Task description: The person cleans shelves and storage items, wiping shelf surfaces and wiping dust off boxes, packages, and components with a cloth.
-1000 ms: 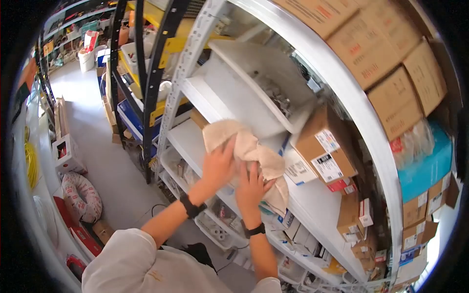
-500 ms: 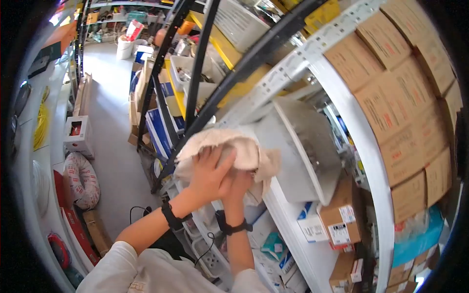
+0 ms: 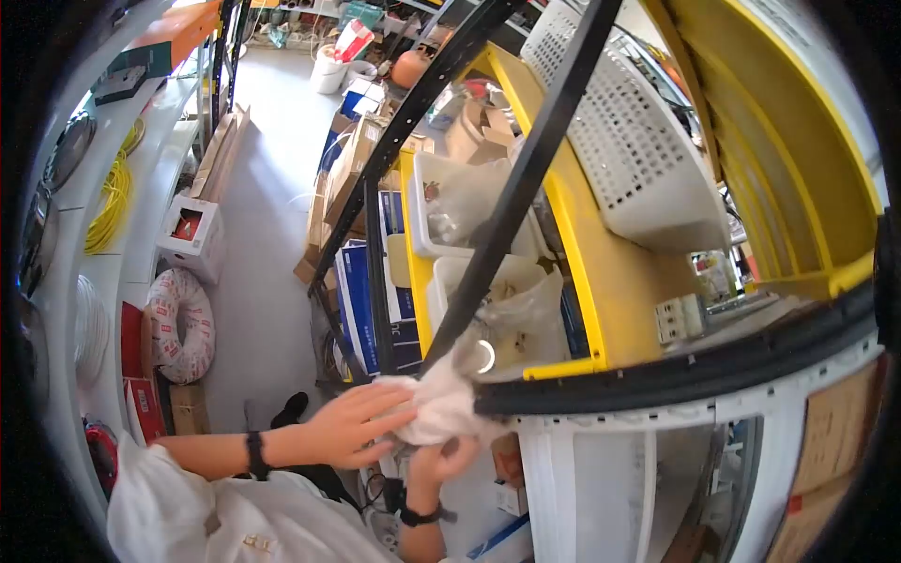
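Observation:
A pale, crumpled cloth (image 3: 441,405) is bunched around the lower end of a black slotted shelf post (image 3: 526,178), where it meets a black horizontal rail (image 3: 676,375). My left hand (image 3: 361,424) lies on the cloth's left side, its fingers stretched out flat and slightly apart. Just below, my right hand (image 3: 443,462) has its fingers curled at the cloth's lower edge, closed on it. Dark bands circle both wrists. Folds of cloth hide the post's end and some of the right fingertips.
Yellow shelving (image 3: 582,310) with white plastic bins (image 3: 460,202) and a perforated white basket (image 3: 629,141) stands ahead right. A grey aisle floor (image 3: 267,188) runs forward. Along the left are a wrapped coil (image 3: 181,324), a white box (image 3: 192,235) and yellow cable (image 3: 111,202).
My view has swung right and closer to the yellow shelving. Both hands and the cloth have shifted down in view; the cloth is more tightly bunched, and my left fingers now lie flat across it.

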{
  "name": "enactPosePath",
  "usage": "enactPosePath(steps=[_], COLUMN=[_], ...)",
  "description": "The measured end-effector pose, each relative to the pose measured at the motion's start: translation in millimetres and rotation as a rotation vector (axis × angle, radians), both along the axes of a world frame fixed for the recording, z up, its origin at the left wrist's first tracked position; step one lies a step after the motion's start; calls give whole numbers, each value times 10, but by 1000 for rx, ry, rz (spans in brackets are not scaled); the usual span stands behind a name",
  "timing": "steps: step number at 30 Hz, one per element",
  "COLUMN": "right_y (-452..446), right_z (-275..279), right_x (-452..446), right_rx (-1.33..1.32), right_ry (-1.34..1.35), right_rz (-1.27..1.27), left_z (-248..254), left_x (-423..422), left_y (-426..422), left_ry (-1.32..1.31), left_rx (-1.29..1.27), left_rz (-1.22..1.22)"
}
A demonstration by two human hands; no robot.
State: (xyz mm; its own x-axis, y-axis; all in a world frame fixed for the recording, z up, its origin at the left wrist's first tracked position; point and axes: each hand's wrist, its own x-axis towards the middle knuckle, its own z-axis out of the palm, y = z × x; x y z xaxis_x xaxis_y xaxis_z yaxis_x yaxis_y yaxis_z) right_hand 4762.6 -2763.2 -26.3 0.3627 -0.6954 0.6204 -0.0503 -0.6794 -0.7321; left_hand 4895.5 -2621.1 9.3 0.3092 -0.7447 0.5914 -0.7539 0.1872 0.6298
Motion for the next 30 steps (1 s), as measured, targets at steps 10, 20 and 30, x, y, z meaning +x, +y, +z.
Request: enactPosePath(steps=[10, 20, 30], right_y=[561, 1429, 1708], right_z=[257, 376, 698], right_x=[320, 1844, 3835], right_rx=[-96, -140, -208], right_ry=[148, 183, 255], right_rz=[-235, 31, 173], left_z=[-3349, -4154, -3400], left_x=[137, 872, 3315], left_y=[451, 249, 935], left_ry=[212, 371, 523], left_rx=[1565, 1549, 1685], left_rz=[-585, -786, -879])
